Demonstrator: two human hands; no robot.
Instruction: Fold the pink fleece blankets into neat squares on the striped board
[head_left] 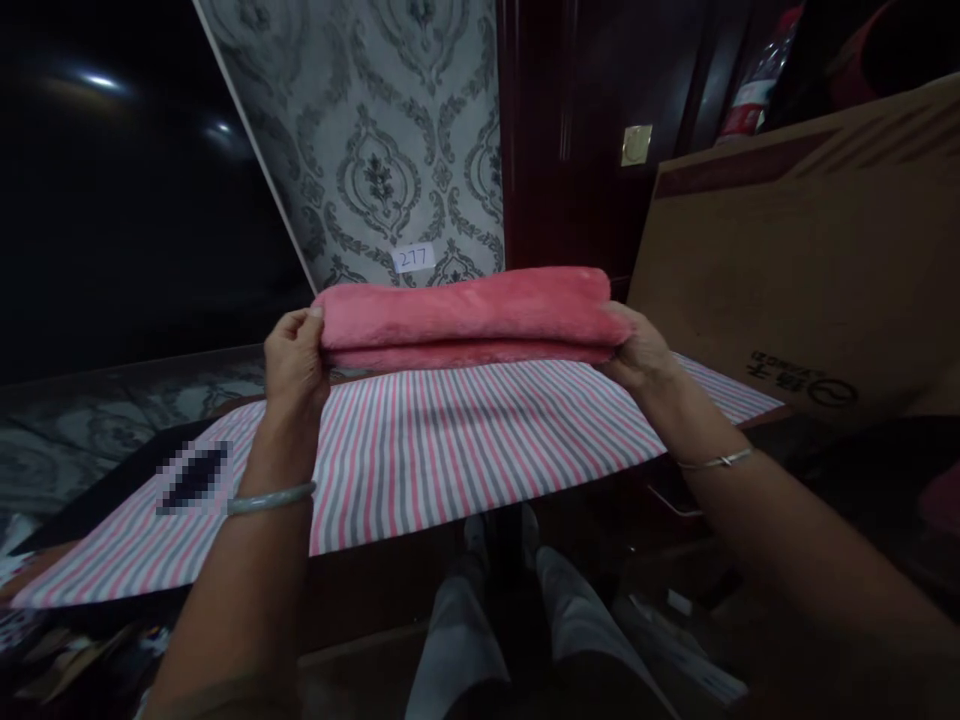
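Left hand (295,350) and right hand (639,350) each pinch one end of a folded pink plush cloth (465,312), held out lengthwise above the striped cloth (465,440). Cardboard box (795,260) at right. Paper label "277" (414,257) on patterned wallpaper (375,130) behind.

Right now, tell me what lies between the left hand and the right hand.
In the head view, a folded pink cloth spans from left hand to right hand.
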